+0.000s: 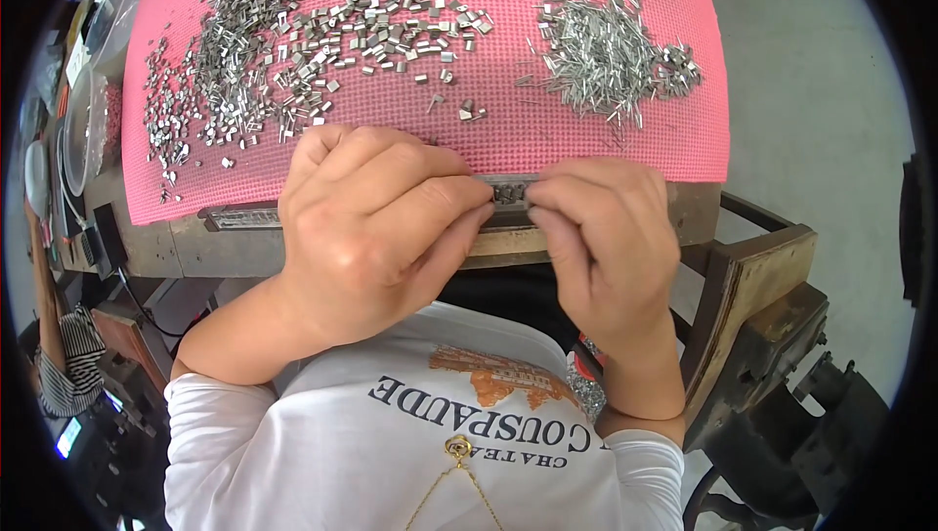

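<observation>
My left hand (pixel 376 223) is closed, thumb and index fingertip pinched together at a long dark metal bar (pixel 244 217) along the table's front edge. From the right, my right hand (pixel 616 243) is pinched shut at the same bar, its fingertips a short gap from the left ones. Small metal parts (pixel 509 194) show in the bar between the two hands. Whatever the fingertips hold is too small or hidden to make out. Beyond my hands, a pink mesh mat (pixel 469 145) bears loose small metal pieces.
Square metal pieces (pixel 376 23) spread over the mat's middle, smaller ones (pixel 230 52) at left, and a pile of thin pins (pixel 601 57) at right. Clear plastic containers (pixel 93 126) stand at the left. A dark machine (pixel 791 414) is at lower right. Another person's striped sleeve (pixel 76 360) shows at far left.
</observation>
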Available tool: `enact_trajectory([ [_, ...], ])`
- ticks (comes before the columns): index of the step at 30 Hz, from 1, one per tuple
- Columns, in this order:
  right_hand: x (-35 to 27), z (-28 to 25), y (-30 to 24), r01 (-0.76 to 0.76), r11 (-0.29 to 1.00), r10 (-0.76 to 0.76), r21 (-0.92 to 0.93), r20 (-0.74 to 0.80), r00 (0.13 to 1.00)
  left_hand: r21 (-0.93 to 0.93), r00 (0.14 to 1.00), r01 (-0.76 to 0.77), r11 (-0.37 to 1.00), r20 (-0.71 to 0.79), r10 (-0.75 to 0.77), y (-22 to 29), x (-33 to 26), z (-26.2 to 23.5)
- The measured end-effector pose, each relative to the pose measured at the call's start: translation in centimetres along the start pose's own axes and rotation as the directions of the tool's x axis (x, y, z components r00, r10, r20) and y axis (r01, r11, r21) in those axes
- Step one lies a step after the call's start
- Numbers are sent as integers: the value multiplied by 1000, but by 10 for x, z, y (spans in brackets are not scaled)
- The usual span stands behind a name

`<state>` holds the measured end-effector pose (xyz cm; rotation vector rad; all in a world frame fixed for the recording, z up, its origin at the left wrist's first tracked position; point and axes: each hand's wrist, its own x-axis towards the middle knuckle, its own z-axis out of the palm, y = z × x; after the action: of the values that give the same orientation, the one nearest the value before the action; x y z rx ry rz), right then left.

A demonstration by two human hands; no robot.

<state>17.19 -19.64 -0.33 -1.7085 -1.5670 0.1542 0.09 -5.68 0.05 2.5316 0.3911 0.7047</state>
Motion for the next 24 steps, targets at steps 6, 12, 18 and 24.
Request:
enact_trajectory([
  [6,-3,10,0,62,990,-62,-130,4,998,100,999,-32,994,1,32,5,-1,7],
  [12,-2,13,-2,58,987,-55,-151,21,998,28,999,28,999,30,-29,0,-5,4],
  [18,-1,13,2,84,989,-86,-119,-10,996,-34,991,127,991,52,-125,2,-3,-2],
  [24,0,11,2,102,979,-98,-179,32,995,-37,988,132,991,-78,-135,-23,9,-16],
])
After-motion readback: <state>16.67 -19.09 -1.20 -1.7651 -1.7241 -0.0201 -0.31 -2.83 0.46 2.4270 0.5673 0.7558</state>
